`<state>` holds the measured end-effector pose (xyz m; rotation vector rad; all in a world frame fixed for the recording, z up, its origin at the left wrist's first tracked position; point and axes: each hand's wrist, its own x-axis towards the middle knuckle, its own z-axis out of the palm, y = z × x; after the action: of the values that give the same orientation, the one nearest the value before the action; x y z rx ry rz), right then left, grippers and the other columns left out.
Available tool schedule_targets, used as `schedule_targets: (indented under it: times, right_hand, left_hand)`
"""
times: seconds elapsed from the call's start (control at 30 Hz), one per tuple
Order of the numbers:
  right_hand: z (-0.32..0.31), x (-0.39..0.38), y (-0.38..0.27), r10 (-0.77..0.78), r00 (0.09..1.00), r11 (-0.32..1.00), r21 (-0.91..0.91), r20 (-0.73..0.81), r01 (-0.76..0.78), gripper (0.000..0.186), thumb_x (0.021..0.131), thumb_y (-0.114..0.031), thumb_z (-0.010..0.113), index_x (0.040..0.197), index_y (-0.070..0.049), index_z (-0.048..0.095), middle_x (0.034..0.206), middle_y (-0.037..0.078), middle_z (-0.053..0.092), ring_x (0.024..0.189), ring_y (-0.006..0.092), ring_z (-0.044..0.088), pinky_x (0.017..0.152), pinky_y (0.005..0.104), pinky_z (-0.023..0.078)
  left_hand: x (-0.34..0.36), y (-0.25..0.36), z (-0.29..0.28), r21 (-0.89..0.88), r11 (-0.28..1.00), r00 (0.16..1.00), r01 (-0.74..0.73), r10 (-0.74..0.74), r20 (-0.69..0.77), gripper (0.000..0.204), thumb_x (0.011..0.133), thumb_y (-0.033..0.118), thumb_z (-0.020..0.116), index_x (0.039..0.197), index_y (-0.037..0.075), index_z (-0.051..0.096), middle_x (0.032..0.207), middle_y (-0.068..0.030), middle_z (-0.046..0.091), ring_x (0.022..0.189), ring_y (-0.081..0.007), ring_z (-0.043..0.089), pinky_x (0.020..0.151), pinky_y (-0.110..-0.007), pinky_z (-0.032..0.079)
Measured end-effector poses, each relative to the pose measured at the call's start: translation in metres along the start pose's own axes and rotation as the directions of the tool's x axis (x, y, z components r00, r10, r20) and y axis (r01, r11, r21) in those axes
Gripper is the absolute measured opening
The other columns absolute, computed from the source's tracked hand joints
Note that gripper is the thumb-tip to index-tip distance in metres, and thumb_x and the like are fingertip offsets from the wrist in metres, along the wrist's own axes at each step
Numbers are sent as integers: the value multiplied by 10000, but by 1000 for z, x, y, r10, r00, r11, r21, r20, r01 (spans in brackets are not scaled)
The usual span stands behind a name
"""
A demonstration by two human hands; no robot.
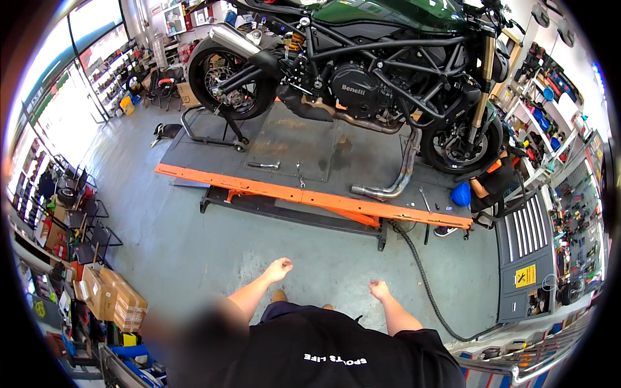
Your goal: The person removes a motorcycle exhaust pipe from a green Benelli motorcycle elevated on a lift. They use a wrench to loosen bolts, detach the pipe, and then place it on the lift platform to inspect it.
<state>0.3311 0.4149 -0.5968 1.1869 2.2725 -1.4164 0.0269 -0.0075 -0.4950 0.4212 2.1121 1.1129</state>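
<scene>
My left hand [278,269] is over the grey floor in front of the lift platform, its fingers loosely curled. My right hand [378,289], lower and farther right, is also curled. I see nothing in either hand, and neither touches anything. Beyond them is the lift platform [226,155] with an orange front edge. A motorcycle [362,84] with a green tank stands on it. Near the edge lie a bent metal exhaust pipe [409,169], a wrench [300,174], a metal-ended hand tool [264,165] and another slim wrench [424,199].
A person [497,187] crouches beside the front wheel, near a round blue thing [460,194]. A black ribbed hose [420,275] curves across the floor to my right. A grey tool cabinet [524,242] stands right; cardboard boxes [113,297] and chairs [97,236] are left. A dog [165,132] lies beyond the platform's left end.
</scene>
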Motion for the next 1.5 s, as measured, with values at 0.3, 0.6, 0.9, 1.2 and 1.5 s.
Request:
schedule_targets:
  times: [0.3, 0.6, 0.9, 1.2, 1.5]
  right_hand:
    - [66, 22, -38, 52, 992, 949, -315, 112, -14, 466, 894, -314, 776, 1254, -19, 751, 987, 145, 790, 782, 212, 759, 772, 387, 608]
    - [171, -1, -135, 94, 982, 878, -479, 165, -4, 498, 894, -411, 723, 1264, -80, 766, 1241, 201, 758, 1180, 379, 710, 1019, 462, 557]
    - [180, 29, -279, -120, 987, 929, -340, 103, 149, 517, 869, -358, 763, 1318, -103, 742, 1281, 205, 730, 1164, 373, 711, 1031, 446, 557]
    - [156, 123, -187, 36, 985, 938, -347, 168, 25, 427, 874, -363, 756, 1195, -85, 793, 1122, 204, 781, 1061, 357, 746, 951, 439, 581]
    - [78, 181, -409, -436, 890, 827, 449, 133, 338, 254, 1008, -250, 712, 951, -4, 744, 867, 21, 735, 809, 112, 644, 738, 310, 525]
  left_hand:
    - [-49, -222, -44, 249, 911, 945, 328, -322, -66, 598, 928, 553, 662, 1030, -23, 789, 1051, -240, 779, 1072, -435, 732, 942, -472, 575]
    - [-78, -353, -240, 668, 666, 773, 331, -598, 213, 489, 975, 468, 683, 971, -15, 762, 857, -124, 777, 737, -302, 758, 755, -428, 600]
    - [128, -255, -298, -90, 932, 920, 350, -361, -156, 249, 974, 183, 630, 1123, 23, 750, 898, -82, 727, 776, -177, 697, 642, -331, 524]
    - [180, -86, -215, -159, 985, 997, 69, -61, 56, 355, 1033, 254, 677, 1290, 12, 717, 1003, -112, 780, 877, -207, 749, 822, -369, 591]
    - [232, 137, -301, 103, 971, 964, -217, 230, -133, 354, 1038, 225, 706, 1307, -5, 690, 1155, -120, 772, 1058, -166, 721, 942, -349, 563]
